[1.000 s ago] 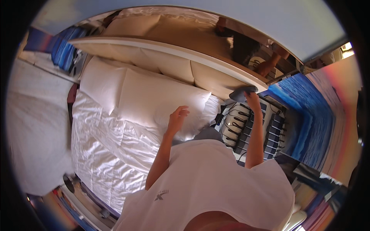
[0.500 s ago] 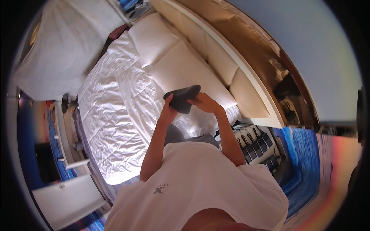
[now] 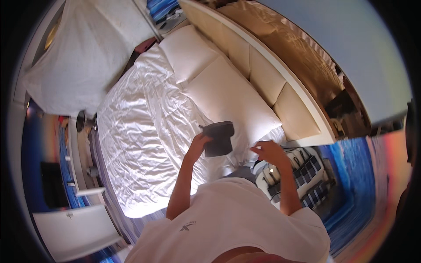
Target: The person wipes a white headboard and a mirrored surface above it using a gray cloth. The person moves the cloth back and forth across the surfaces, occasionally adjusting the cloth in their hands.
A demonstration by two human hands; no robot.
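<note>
A dark grey, flat item (image 3: pixel 220 138), soft-looking and pouch-like, hangs over the white bed by its left edge. My left hand (image 3: pixel 201 143) is closed on that edge, with the thumb and fingers either side of it. Its exact kind does not show. Apart from it, to the right, my right hand (image 3: pixel 269 153) hovers near the pillow's lower corner, its fingers bent and a little apart. I see nothing between them.
Two white pillows (image 3: pixel 233 97) lie against the beige padded headboard (image 3: pixel 266 82). A wrinkled white sheet (image 3: pixel 136 131) covers the bed. Right of it, a white surface holds several dark devices (image 3: pixel 302 175) with cables. A white sheet (image 3: pixel 87 61) hangs at the far left.
My right hand has let go of the dark item and moved right, away from it. My left hand keeps hold; the item now hangs more upright and nearer to me. The view has shifted slightly.
</note>
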